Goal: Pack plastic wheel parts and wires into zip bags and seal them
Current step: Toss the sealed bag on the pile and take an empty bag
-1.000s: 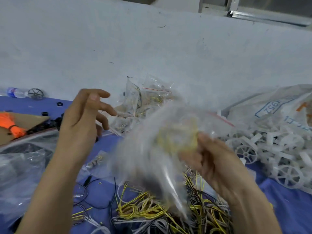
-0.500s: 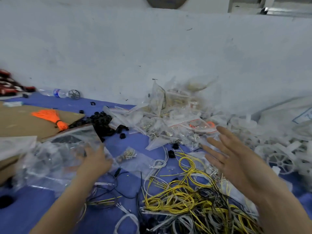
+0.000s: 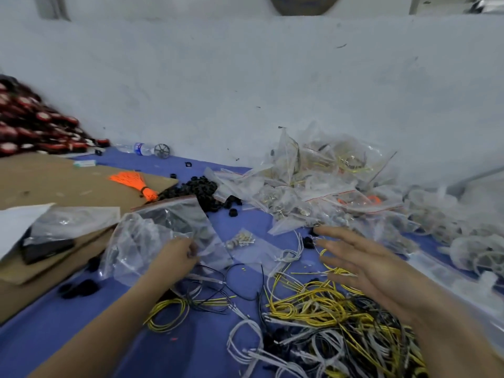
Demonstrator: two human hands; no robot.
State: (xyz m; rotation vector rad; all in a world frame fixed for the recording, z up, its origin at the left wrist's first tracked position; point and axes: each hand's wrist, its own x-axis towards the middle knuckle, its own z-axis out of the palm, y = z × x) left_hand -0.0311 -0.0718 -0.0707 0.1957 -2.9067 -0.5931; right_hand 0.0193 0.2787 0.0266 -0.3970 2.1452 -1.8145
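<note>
Left hand (image 3: 174,259) pinches the edge of 1 clear zip bag (image 3: 163,227) on the near-left stack, probably peeling off a fresh bag to fill; right hand (image 3: 362,266) hovers with fingers spread, holding nothing, just above the tangled wires (image 3: 313,309) heaped near right, ready to scoop. Filled bags (image 3: 313,184) lie piled far right by the wall (image 3: 245,77), apart from the working patch.

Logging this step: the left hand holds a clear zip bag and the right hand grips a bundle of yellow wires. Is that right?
Not quite. The head view shows the right hand open, fingers spread, over the yellow wires, gripping nothing. The left hand does hold a clear zip bag.
</note>
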